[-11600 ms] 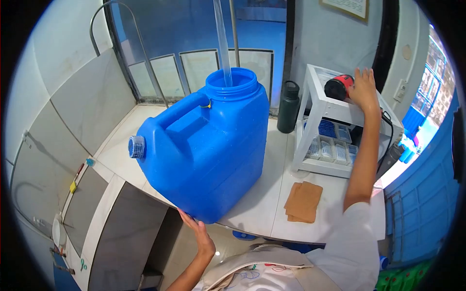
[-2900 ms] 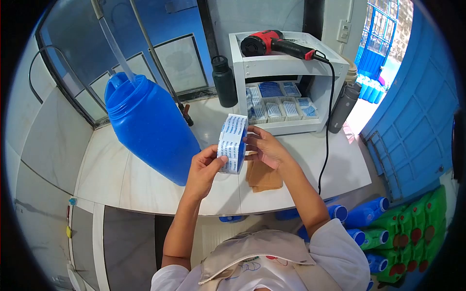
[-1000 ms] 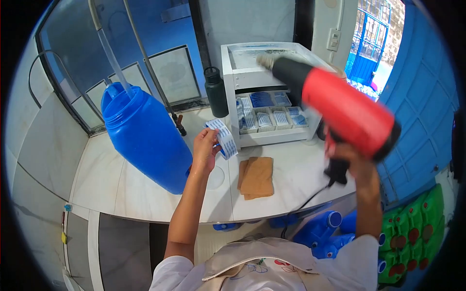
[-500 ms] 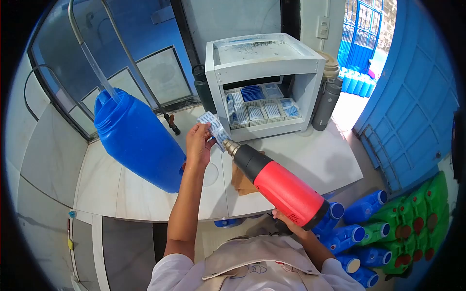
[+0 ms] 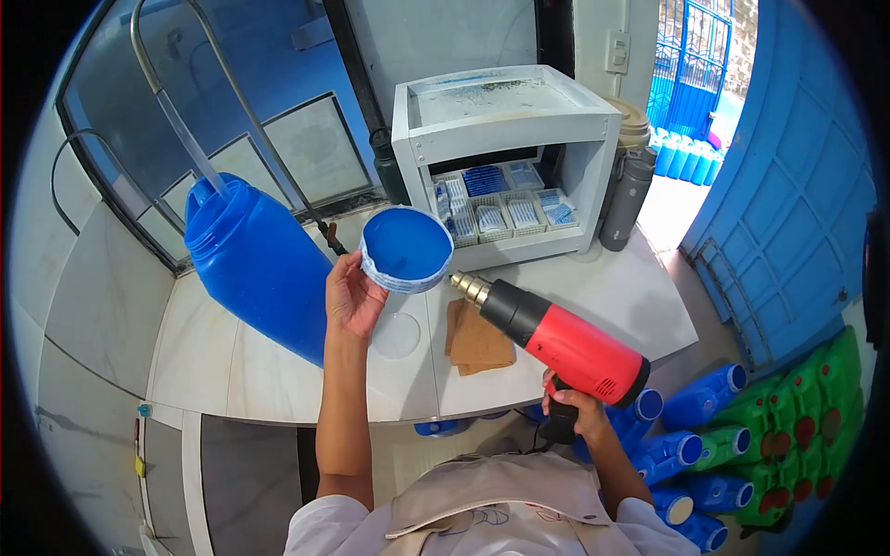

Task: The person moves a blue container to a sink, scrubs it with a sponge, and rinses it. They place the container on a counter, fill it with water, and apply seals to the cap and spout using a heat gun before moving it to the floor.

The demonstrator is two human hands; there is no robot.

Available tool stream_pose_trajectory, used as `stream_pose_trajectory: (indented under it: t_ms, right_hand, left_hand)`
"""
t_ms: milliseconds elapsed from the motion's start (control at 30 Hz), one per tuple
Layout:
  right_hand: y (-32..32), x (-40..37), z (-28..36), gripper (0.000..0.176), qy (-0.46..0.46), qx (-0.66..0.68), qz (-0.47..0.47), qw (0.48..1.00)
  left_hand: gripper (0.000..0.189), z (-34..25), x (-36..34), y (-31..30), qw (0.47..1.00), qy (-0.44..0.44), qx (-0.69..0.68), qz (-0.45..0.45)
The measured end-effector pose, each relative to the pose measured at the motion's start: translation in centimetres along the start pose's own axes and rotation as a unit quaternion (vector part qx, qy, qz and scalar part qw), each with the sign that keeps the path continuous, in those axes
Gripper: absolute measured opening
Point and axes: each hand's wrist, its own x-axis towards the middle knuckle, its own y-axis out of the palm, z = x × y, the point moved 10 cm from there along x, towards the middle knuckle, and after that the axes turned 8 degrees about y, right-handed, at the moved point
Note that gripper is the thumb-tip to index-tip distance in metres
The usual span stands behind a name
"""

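Observation:
My left hand (image 5: 355, 301) grips a round blue jug cap (image 5: 406, 243) by its lower left edge. A white printed plastic band (image 5: 422, 284) runs around the cap's rim. My right hand (image 5: 577, 410) is closed around the black handle of a red and black heat gun (image 5: 584, 350). The gun's metal nozzle (image 5: 471, 287) points left towards the cap, near its lower right rim. Below the left hand, a pale clear disc (image 5: 396, 335) lies on the white counter, with a folded brown cloth (image 5: 480, 341) to its right.
A large blue jug (image 5: 264, 278) leans at left with a tube in its mouth. Behind stands a white shelf unit (image 5: 505, 125) holding baskets of printed seals (image 5: 524, 213). A grey bottle (image 5: 628, 199) is beside it. Blue jugs (image 5: 669, 449) and green containers (image 5: 802, 417) are at lower right.
My left hand has turned the banded piece so the cap's round blue face shows. The heat gun has shifted right and down, its nozzle farther from my left hand, uncovering the brown cloth.

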Motion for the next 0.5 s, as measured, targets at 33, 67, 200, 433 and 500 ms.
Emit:
stream_pose_trajectory:
  t_ms: [33, 67, 200, 433, 500]
  right_hand:
    - [0.0, 0.1, 0.5, 0.027, -0.004, 0.017, 0.007, 1.000]
    - [0.0, 0.3, 1.0, 0.027, -0.007, 0.034, 0.015, 0.999]
    - [0.2, 0.9, 3.0, 0.026, -0.009, 0.030, 0.019, 0.999]
    - [2.3, 2.3, 6.4, 0.025, -0.007, 0.013, 0.019, 1.000]
    - [3.4, 2.6, 7.6, 0.024, -0.012, 0.006, 0.022, 1.000]
  left_hand:
    - [0.026, 0.0, -0.2, 0.2, 1.000, -0.008, -0.024, 0.005]
    - [0.026, -0.1, -0.5, 0.3, 0.999, -0.016, -0.048, 0.009]
    - [0.024, -0.3, -0.6, -0.1, 0.998, -0.008, -0.048, 0.040]
    - [0.030, 0.1, -1.7, 1.3, 0.998, 0.011, -0.003, 0.059]
    - [0.033, 0.3, -1.6, 1.0, 0.998, 0.013, 0.005, 0.066]
